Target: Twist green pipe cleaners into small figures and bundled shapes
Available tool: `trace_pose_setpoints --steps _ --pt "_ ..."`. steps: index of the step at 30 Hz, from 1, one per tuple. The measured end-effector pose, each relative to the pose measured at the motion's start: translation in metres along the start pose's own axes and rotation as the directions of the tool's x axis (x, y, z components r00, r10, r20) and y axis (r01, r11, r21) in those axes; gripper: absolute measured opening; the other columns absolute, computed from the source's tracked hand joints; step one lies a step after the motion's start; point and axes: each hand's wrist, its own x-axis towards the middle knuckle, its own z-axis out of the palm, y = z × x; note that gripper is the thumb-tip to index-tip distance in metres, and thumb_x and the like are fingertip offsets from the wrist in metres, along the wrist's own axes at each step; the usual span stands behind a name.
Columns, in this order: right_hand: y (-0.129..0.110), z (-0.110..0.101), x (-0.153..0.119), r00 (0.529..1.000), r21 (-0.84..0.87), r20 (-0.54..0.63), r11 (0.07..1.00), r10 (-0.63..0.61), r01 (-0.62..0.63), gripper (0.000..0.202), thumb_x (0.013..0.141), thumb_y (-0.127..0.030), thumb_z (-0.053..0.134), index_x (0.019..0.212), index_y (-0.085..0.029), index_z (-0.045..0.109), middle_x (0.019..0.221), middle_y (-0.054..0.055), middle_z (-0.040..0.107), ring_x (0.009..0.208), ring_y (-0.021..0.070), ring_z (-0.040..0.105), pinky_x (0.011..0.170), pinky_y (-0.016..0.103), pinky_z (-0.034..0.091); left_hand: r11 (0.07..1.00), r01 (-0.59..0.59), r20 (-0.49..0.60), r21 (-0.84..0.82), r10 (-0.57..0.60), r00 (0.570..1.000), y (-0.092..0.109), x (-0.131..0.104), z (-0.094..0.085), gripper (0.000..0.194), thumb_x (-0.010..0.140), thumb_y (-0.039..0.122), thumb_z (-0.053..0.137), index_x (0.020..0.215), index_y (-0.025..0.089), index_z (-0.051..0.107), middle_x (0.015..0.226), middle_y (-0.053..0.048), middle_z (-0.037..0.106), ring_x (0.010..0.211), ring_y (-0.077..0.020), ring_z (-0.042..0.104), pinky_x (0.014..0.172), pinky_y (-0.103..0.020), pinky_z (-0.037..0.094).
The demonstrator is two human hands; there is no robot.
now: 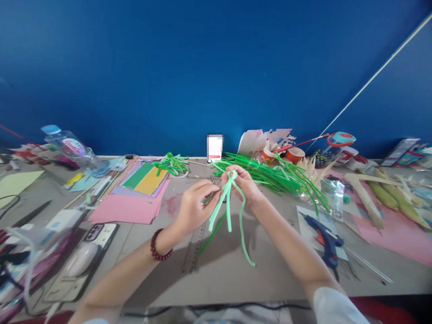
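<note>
Light green pipe cleaners (228, 200) are bunched together above the table, looped at the top with several loose ends hanging down. My right hand (245, 182) pinches the looped top. From the other side, my left hand (199, 202) has its fingers closed at the bunch's edge, seemingly on one strand; its fingertips are partly hidden. One long strand curls down toward the front of the table. Below the hands lie a darker green pipe cleaner (212, 231) and a clear ruler (193, 249).
Behind my hands lies a large pile of green pipe cleaners (270, 173). A blue glue gun (322, 238) rests at the right, near corn husks (398, 198). Pink paper sheets (128, 209), a phone (101, 231) and a plastic bottle (69, 144) are at the left.
</note>
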Motion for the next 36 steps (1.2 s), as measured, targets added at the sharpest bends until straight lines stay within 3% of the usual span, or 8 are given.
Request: trace_pose_setpoints --steps 7,13,19,22,25,31,33,36 --pt "0.004 0.005 -0.002 0.983 -0.17 -0.16 0.983 -0.096 0.068 0.022 0.066 -0.042 0.075 0.078 -0.024 0.07 0.072 0.001 0.07 0.062 0.0143 0.06 0.062 0.028 0.049 0.807 -0.294 0.063 0.512 0.306 0.95 0.005 -0.005 0.001 0.011 0.083 0.01 0.052 0.077 0.017 0.059 0.071 -0.002 0.063 0.065 -0.0132 0.056 0.057 -0.025 0.037" --pt "0.005 0.018 -0.007 0.953 -0.169 -0.239 0.975 -0.185 0.147 0.014 0.068 -0.034 0.075 0.075 -0.023 0.069 0.074 0.001 0.07 0.056 0.0122 0.056 0.055 0.026 0.045 0.743 -0.32 0.063 0.588 0.352 0.934 0.009 -0.009 0.004 0.013 0.084 0.011 0.05 0.076 0.017 0.058 0.069 -0.001 0.062 0.06 -0.012 0.055 0.054 -0.026 0.035" --pt "0.002 0.017 -0.007 0.956 -0.184 -0.238 0.975 -0.17 0.127 0.016 0.069 -0.037 0.074 0.075 -0.023 0.069 0.073 0.001 0.069 0.056 0.0118 0.055 0.055 0.026 0.045 0.789 -0.282 0.041 0.546 0.311 0.95 0.009 -0.011 0.005 0.01 0.084 0.012 0.052 0.079 0.017 0.06 0.071 -0.002 0.063 0.061 -0.0118 0.055 0.054 -0.025 0.035" --pt "0.001 0.013 -0.006 0.967 -0.165 -0.202 0.979 -0.156 0.123 0.017 0.069 -0.039 0.073 0.075 -0.023 0.069 0.071 0.0 0.068 0.057 0.0116 0.055 0.058 0.026 0.045 0.918 -0.156 0.019 0.365 0.161 0.987 0.012 -0.009 0.003 0.011 0.086 0.017 0.051 0.084 0.017 0.062 0.076 -0.003 0.063 0.064 -0.0117 0.056 0.056 -0.023 0.037" --pt "0.001 0.01 -0.004 0.971 -0.161 -0.191 0.981 -0.143 0.112 0.02 0.069 -0.041 0.073 0.076 -0.023 0.069 0.07 0.0 0.067 0.056 0.0115 0.054 0.057 0.026 0.045 0.993 0.112 0.104 -0.037 -0.108 0.989 0.013 -0.003 -0.001 0.024 0.09 0.025 0.045 0.074 0.016 0.06 0.07 -0.004 0.06 0.063 -0.0117 0.054 0.058 -0.023 0.041" --pt "0.0 0.011 -0.005 0.974 -0.195 -0.184 0.976 -0.135 0.098 0.019 0.068 -0.04 0.073 0.076 -0.023 0.07 0.071 0.001 0.068 0.057 0.0122 0.055 0.054 0.025 0.045 0.593 0.61 0.421 -0.525 -0.442 0.792 0.001 0.008 -0.003 0.022 0.079 0.037 0.061 0.078 0.016 0.065 0.067 -0.003 0.062 0.056 -0.0125 0.056 0.053 -0.024 0.043" --pt "0.0 0.012 -0.006 0.976 -0.206 -0.179 0.975 -0.125 0.087 0.017 0.068 -0.039 0.073 0.075 -0.024 0.07 0.071 0.001 0.068 0.056 0.0122 0.055 0.052 0.025 0.045 0.473 0.672 0.495 -0.57 -0.456 0.74 -0.004 0.009 -0.002 0.026 0.073 0.04 0.067 0.081 0.016 0.066 0.068 -0.003 0.063 0.056 -0.0124 0.056 0.052 -0.024 0.043" --pt "0.0 0.013 -0.007 0.975 -0.226 -0.191 0.972 -0.11 0.066 0.018 0.067 -0.04 0.074 0.073 -0.024 0.07 0.07 0.001 0.068 0.055 0.0126 0.054 0.05 0.025 0.044 0.424 0.685 0.508 -0.592 -0.463 0.726 -0.005 0.007 0.001 0.031 0.071 0.045 0.069 0.074 0.015 0.063 0.061 -0.002 0.06 0.05 -0.0102 0.052 0.047 -0.022 0.04"
